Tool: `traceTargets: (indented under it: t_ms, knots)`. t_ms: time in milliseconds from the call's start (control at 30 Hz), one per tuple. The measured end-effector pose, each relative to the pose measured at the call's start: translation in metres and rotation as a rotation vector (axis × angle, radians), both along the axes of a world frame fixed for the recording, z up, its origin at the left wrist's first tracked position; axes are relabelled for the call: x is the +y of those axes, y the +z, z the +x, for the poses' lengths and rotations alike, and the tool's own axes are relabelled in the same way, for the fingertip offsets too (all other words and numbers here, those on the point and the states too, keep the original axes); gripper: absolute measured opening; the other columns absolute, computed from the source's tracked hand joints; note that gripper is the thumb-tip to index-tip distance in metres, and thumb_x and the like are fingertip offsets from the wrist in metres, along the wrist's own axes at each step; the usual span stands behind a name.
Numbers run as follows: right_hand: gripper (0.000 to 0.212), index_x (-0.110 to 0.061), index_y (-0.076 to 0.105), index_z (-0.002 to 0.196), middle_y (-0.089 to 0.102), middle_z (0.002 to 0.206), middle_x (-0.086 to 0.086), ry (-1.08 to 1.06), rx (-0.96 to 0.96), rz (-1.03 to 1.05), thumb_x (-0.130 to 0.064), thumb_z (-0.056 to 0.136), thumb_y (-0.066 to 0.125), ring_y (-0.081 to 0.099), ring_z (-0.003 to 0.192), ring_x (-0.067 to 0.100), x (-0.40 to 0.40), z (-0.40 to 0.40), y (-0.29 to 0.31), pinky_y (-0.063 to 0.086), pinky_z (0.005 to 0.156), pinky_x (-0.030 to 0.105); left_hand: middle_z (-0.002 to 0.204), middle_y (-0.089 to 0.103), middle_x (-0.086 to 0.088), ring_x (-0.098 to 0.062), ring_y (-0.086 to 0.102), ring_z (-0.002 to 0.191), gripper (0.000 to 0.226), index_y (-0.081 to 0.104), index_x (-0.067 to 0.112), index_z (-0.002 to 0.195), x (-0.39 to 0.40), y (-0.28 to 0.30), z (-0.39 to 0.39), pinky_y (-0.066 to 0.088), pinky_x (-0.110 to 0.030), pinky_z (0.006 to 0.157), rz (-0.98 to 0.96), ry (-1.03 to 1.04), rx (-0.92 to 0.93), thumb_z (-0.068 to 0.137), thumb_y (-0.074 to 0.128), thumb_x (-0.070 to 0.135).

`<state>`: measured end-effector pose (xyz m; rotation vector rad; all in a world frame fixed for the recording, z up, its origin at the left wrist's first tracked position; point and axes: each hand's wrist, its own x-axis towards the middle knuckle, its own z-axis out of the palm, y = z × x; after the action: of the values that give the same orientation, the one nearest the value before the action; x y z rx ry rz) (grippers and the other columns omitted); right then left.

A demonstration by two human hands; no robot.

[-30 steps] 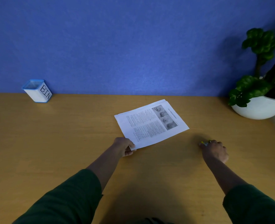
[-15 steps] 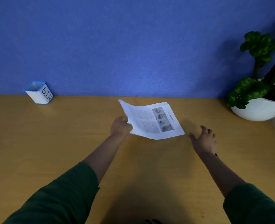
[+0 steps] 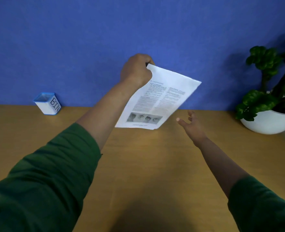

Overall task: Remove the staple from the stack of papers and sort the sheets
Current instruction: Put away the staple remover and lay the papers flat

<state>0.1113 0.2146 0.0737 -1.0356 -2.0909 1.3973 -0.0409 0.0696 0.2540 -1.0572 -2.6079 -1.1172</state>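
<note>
My left hand grips one corner of the stack of papers and holds it in the air in front of the blue wall. The white printed sheets hang down tilted, with text columns and a row of small photos near the lower edge. My right hand hovers open just right of the stack's lower corner, fingers spread, not touching the paper. No staple can be made out; the gripped corner is covered by my fingers.
A small white cup with a blue rim marked BIN stands at the back left of the wooden table. A potted plant in a white bowl sits at the back right.
My left hand has lifted the stack off the table and raised it high, so the sheets now hang down. My right hand left a small object's spot and moved up towards the stack, open.
</note>
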Motion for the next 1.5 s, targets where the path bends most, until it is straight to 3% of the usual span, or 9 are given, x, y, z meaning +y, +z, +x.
traceTargets:
  t_ms: [133, 300, 433, 533, 633, 767, 933, 1133, 1500]
  knots:
    - [0.076, -0.015, 0.028, 0.145, 0.037, 0.148, 0.002, 0.012, 0.058, -0.091, -0.031, 0.082, 0.069, 0.036, 0.135, 0.020, 0.001, 0.004, 0.001, 0.036, 0.100, 0.034, 0.086, 0.066, 0.007, -0.018, 0.064, 0.086, 0.026, 0.068, 0.021, 0.085, 0.001, 0.002, -0.001, 0.055, -0.035, 0.078, 0.069, -0.055, -0.044, 0.080, 0.052, 0.001]
    - [0.040, -0.020, 0.058, 0.119, 0.065, 0.121, 0.002, 0.159, 0.154, -0.262, -0.019, 0.081, 0.071, 0.061, 0.110, 0.019, -0.005, 0.019, -0.011, 0.051, 0.088, 0.032, 0.069, 0.059, 0.008, -0.016, 0.055, 0.073, 0.023, 0.063, 0.017, 0.079, -0.002, -0.004, -0.002, 0.048, -0.031, 0.070, 0.215, -0.122, -0.224, 0.080, 0.055, -0.004]
    - [0.029, -0.020, 0.063, 0.112, 0.067, 0.119, 0.006, 0.128, 0.178, -0.398, -0.016, 0.083, 0.068, 0.065, 0.104, 0.023, -0.008, 0.030, -0.023, 0.051, 0.095, 0.044, 0.072, 0.057, -0.001, -0.019, 0.054, 0.074, 0.025, 0.059, 0.015, 0.074, -0.004, -0.016, -0.003, 0.043, -0.027, 0.064, 0.310, -0.148, -0.420, 0.083, 0.054, -0.008]
    - [0.022, -0.020, 0.065, 0.106, 0.068, 0.116, 0.010, 0.091, 0.190, -0.445, -0.015, 0.085, 0.065, 0.068, 0.095, 0.023, -0.010, 0.039, -0.029, 0.054, 0.086, 0.041, 0.074, 0.058, -0.001, -0.014, 0.054, 0.066, 0.030, 0.055, 0.018, 0.069, -0.005, -0.029, -0.008, 0.044, -0.024, 0.059, 0.361, -0.134, -0.557, 0.085, 0.054, -0.008]
    - [0.023, -0.010, 0.064, 0.110, 0.067, 0.115, 0.016, 0.058, 0.190, -0.461, -0.011, 0.087, 0.062, 0.067, 0.096, 0.030, -0.007, 0.047, -0.028, 0.054, 0.087, 0.045, 0.080, 0.061, 0.001, -0.011, 0.059, 0.067, 0.016, 0.056, 0.017, 0.083, -0.004, -0.047, -0.013, 0.049, -0.024, 0.060, 0.389, -0.076, -0.718, 0.087, 0.059, 0.002]
    - [0.032, 0.002, 0.059, 0.119, 0.065, 0.117, 0.022, 0.022, 0.148, -0.461, -0.008, 0.088, 0.060, 0.062, 0.107, 0.039, 0.001, 0.056, -0.028, 0.048, 0.096, 0.054, 0.087, 0.061, -0.002, -0.014, 0.057, 0.070, 0.020, 0.049, 0.017, 0.107, -0.009, -0.093, -0.012, 0.048, -0.024, 0.056, 0.326, -0.049, -0.994, 0.090, 0.060, 0.020]
    - [0.026, 0.002, 0.063, 0.111, 0.067, 0.112, 0.022, -0.031, 0.078, -0.433, -0.007, 0.087, 0.061, 0.065, 0.098, 0.037, 0.017, 0.065, -0.033, 0.052, 0.090, 0.048, 0.084, 0.071, -0.002, -0.017, 0.064, 0.073, 0.015, 0.067, 0.017, 0.088, -0.024, -0.173, 0.023, 0.048, -0.028, 0.069, 0.062, -0.095, -1.173, 0.088, 0.062, 0.031]
    - [0.025, 0.003, 0.064, 0.107, 0.067, 0.108, 0.024, -0.087, -0.050, -0.426, -0.006, 0.083, 0.066, 0.065, 0.090, 0.034, 0.039, 0.067, -0.053, 0.053, 0.084, 0.043, 0.115, 0.066, -0.017, -0.033, 0.063, 0.103, 0.029, 0.060, 0.005, 0.115, -0.024, -0.220, 0.058, 0.050, -0.042, 0.090, 0.021, -0.037, -1.243, 0.089, 0.062, 0.016]
    - [0.027, 0.003, 0.064, 0.108, 0.067, 0.108, 0.020, -0.050, -0.203, -0.395, -0.008, 0.083, 0.067, 0.064, 0.085, 0.032, 0.058, 0.060, -0.066, 0.052, 0.075, 0.035, 0.125, 0.059, -0.024, -0.036, 0.059, 0.107, 0.036, 0.053, -0.005, 0.125, -0.003, -0.238, 0.083, 0.047, -0.046, 0.094, 0.042, 0.178, -1.268, 0.090, 0.051, -0.007]
